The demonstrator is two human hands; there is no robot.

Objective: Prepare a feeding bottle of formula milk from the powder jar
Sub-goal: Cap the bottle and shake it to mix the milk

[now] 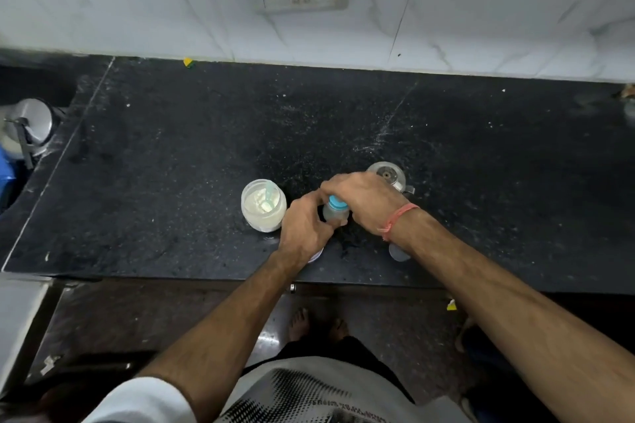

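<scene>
Your left hand (304, 227) grips the little bottle (335, 213) on the black counter (171, 148), while your right hand (367, 197) sits over its blue cap (338, 203). The open powder jar (263, 205) with a scoop (269, 194) inside is just left, metal kettle (390, 175) behind

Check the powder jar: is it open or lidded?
Open: the powder jar has no lid, showing white powder and a pale scoop inside.
</scene>
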